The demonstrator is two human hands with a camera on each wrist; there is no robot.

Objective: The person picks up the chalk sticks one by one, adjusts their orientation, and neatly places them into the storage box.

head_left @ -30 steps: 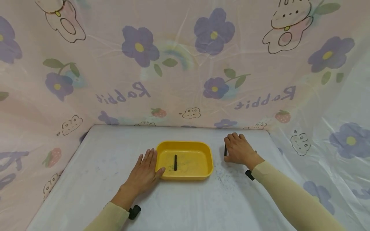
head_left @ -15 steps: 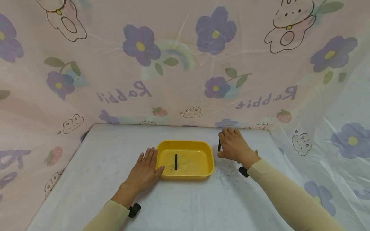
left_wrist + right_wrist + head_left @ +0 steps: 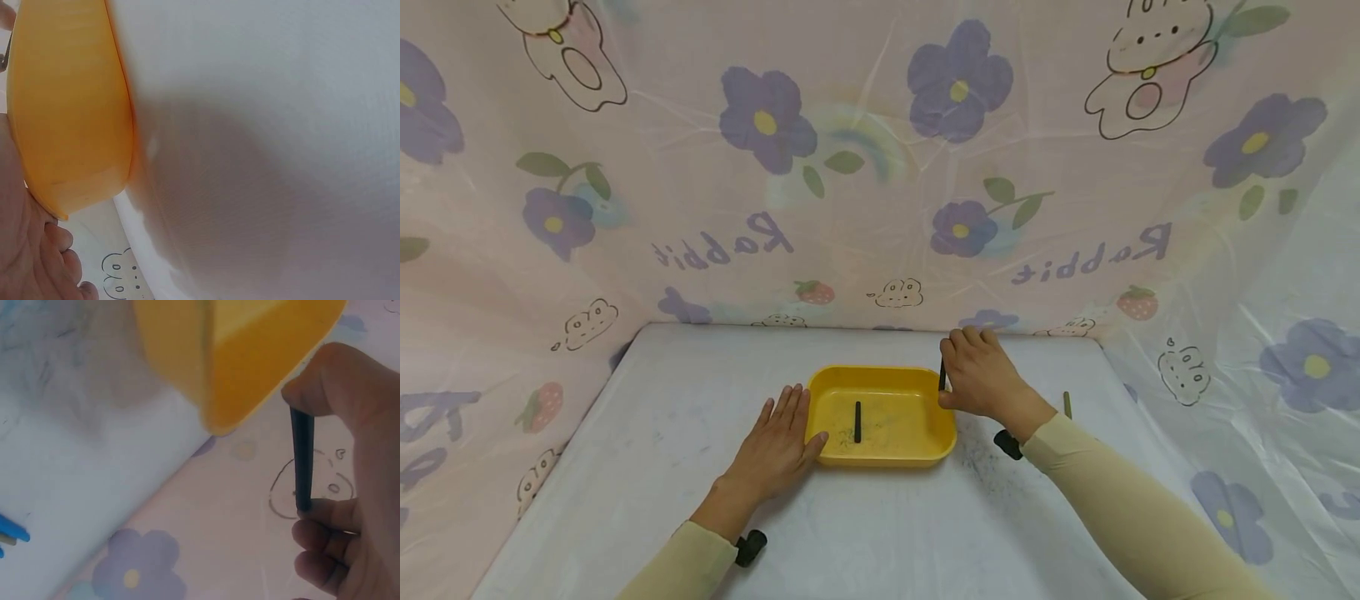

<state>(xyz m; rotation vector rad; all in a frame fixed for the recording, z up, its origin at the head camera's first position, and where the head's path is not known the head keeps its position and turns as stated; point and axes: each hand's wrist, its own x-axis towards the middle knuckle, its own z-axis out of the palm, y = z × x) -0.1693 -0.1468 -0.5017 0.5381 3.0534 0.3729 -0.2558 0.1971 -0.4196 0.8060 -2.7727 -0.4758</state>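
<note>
A yellow tray [image 3: 883, 461] sits on the white table, with a slim black crayon-like stick [image 3: 857, 422] lying in its left part. My left hand [image 3: 769, 448] rests along the tray's left side, fingers straight, the thumb near the front-left corner. At the tray's right rim, my right hand [image 3: 988, 379] pinches another dark stick [image 3: 302, 459] lengthwise, thumb on one end and a fingertip on the other. The right wrist view shows this stick beside the tray wall [image 3: 172, 350], its middle exposed.
An olive stick [image 3: 1067, 403] lies on the table behind the right wrist. Blue sticks [image 3: 14, 527] show at the left edge of the right wrist view. Dark smudges mark the tabletop [image 3: 977, 458] right of the tray. A patterned curtain [image 3: 865, 167] encloses the table.
My right hand has moved left with the dark stick, from the table right of the tray to its right rim. The olive stick has come into sight. My left hand stays put.
</note>
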